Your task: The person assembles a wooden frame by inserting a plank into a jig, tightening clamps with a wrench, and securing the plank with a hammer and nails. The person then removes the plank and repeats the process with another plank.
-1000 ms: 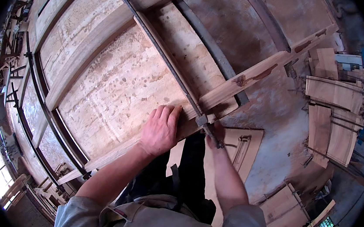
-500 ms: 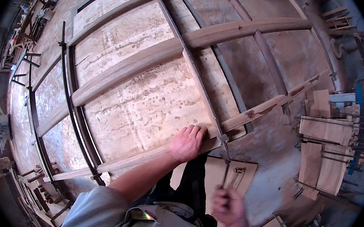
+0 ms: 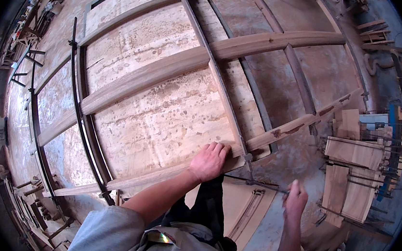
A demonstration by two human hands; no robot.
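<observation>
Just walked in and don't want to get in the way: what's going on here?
Someone's left hand rests on the near rail of a large wooden frame. Their right hand is at the outer end of a thin handle, which crosses the near end of a long bar clamp spanning the frame; its grip is hard to make out. Another dark bar crosses the frame further left.

Gridlike wooden frame (image 3: pixel 162 71), flat — slim metal bar clamp (image 3: pixel 226 97) across its rails
</observation>
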